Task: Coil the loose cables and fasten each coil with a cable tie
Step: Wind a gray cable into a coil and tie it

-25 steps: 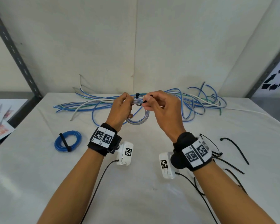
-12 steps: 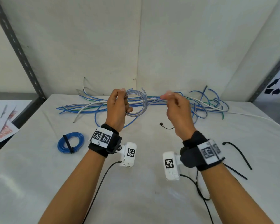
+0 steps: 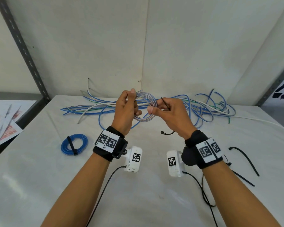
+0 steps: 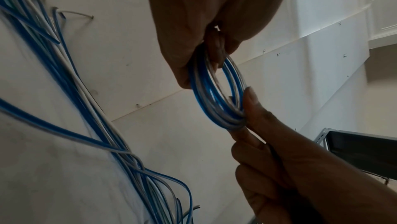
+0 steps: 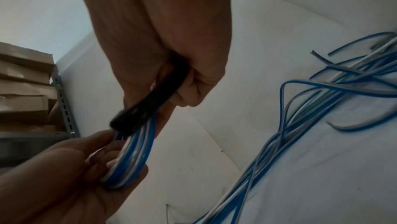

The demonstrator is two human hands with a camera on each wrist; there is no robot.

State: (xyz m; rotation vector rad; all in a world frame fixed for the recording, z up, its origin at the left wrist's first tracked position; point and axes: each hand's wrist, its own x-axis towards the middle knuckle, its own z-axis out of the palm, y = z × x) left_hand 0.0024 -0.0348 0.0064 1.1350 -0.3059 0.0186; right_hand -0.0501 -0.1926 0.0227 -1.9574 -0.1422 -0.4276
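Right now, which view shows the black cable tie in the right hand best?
Right wrist: the cable tie fills the frame's middle, pinched in the right hand, its end against the coil, though blurred. Head view shows only a thin tip above the fingers. Left wrist view shows just a dark sliver.

Storeroom, slotted steel shelving (image 3: 21, 46), stacked cartons (image 5: 23, 83)

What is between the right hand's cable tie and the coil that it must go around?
Nothing visible. The right hand pinches the tie right against the coil, which the left hand holds up above the table, apart from the loose cables.
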